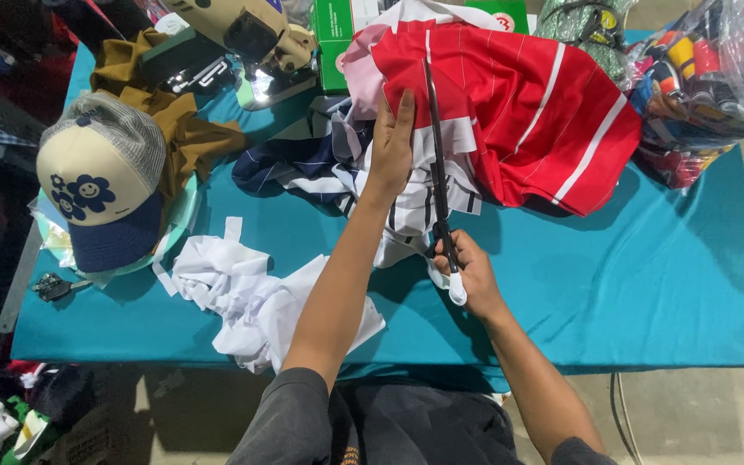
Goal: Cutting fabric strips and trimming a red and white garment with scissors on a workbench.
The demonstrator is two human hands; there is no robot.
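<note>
1. The left hand [392, 148] is laid flat, fingers extended and together, on a red fabric with thin white stripes [518, 112]; nothing is gripped, the cloth being only pressed down against the table.
2. The right hand [467, 267] is closed around the handles of a pair of long dark-bladed scissors [435, 146], whose blades run away from the body, just to the right of the left hand and over the red fabric. How far the blades are parted cannot be told.
3. A white and navy striped fabric [337, 172] is spread beneath and to the left of the left hand, partly under the red fabric.
4. A crumpled heap of white cloth offcuts [243, 297] is seen to the left of the left forearm, near the front edge of the table.
5. All items are carried by a table covered with a teal cloth [647, 284], its bare part lying to the right of the right hand.
6. A cream and navy cap with a mesh back and flower motif [101, 185] is placed well to the left of both hands, with mustard-brown fabric [174, 120] beyond it.
7. A cream-coloured sewing machine [243, 34] stands beyond the left hand, at the far left.
8. A clear plastic bag of multicoloured items [708, 69] is located far right, beyond the right hand.
</note>
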